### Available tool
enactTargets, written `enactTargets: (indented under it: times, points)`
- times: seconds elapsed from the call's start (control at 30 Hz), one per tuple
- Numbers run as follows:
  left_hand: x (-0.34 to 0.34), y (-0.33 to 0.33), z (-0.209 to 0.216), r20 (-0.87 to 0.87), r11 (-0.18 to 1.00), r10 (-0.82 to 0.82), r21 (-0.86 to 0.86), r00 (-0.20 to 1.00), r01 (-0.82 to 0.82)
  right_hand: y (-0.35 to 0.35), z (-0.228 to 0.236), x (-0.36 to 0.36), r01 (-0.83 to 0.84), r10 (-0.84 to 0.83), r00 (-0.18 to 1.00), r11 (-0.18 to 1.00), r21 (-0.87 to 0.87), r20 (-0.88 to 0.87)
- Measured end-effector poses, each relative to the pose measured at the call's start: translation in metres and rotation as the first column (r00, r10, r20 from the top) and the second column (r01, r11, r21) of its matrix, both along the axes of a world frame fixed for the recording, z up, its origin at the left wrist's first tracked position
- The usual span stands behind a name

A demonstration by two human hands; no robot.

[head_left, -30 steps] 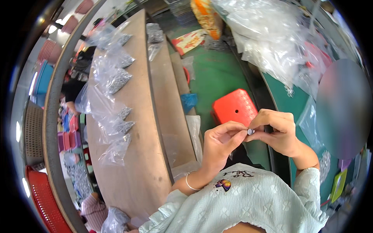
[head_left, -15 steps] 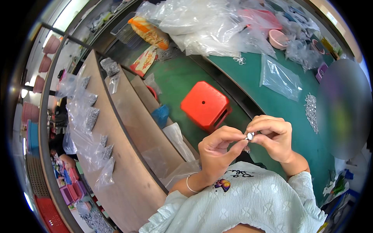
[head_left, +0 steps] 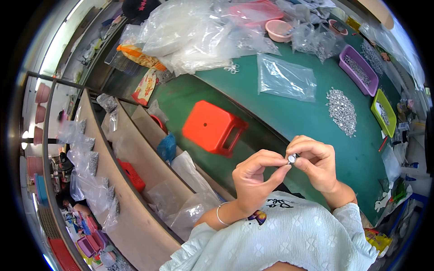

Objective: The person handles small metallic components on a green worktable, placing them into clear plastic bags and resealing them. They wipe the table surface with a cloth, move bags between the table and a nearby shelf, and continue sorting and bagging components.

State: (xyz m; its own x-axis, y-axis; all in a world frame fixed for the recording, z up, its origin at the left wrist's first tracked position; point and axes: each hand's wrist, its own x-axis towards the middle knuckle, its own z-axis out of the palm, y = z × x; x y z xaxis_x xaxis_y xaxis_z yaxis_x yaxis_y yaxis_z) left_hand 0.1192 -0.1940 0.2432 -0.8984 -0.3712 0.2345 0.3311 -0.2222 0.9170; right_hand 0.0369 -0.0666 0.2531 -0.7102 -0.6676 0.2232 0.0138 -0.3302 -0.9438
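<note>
A small silver metal piece with a round, pale face [head_left: 292,158] is held up in front of my chest, between both hands. My left hand [head_left: 260,175] pinches its left side between thumb and forefinger. From the other side, my right hand [head_left: 315,161] grips it with thumb and bent forefinger. The fingertips cover part of the piece, so its full shape is hidden. On the green table beyond my right hand lies a loose pile of small silver metal parts [head_left: 342,111].
A red plastic stool [head_left: 210,128] stands ahead on the floor. Right of the pile are a purple basket [head_left: 349,74] and a green tray [head_left: 379,113]. A clear plastic bag [head_left: 285,77] lies on the table. Wooden shelving with bagged parts [head_left: 92,162] runs along the left.
My view has turned right, so the stool and table sit further left. A blurred dark shape at the right is gone, showing the basket and tray. Both hands keep their pinch on the piece.
</note>
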Motion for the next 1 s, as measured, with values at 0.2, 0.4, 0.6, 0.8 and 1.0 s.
enactTargets:
  times: [0.2, 0.4, 0.6, 0.8, 1.0]
  points:
    - [-0.034, 0.059, -0.016, 0.07, 0.998, -0.043, 0.046, 0.997, 0.039, 0.061, -0.021, -0.026, 0.028, -0.027, 0.991, 1.0, -0.003, 0.131]
    - [-0.066, 0.103, -0.06, 0.295, 0.997, 0.009, 0.066, 0.955, -0.03, 0.1, -0.071, -0.049, 0.138, -0.18, 0.916, 0.981, 0.138, 0.36]
    - [-0.05, 0.071, -0.251, 0.464, 0.87, 0.493, -0.259, 0.736, -0.42, 0.149, -0.204, -0.085, 0.469, -0.622, 0.733, 0.755, 0.458, 0.275]
    - [-0.027, -0.085, -0.505, 0.926, 0.761, 0.004, 0.243, 0.379, -0.602, 0.22, -0.299, -0.147, 0.804, -0.726, 0.541, 0.299, 0.515, -0.424]
    - [-0.066, -0.147, -0.593, 0.835, 0.523, 0.175, 0.37, 0.522, -0.768, 0.248, -0.315, -0.204, 0.924, -0.33, 0.366, 0.017, 0.382, -0.87]
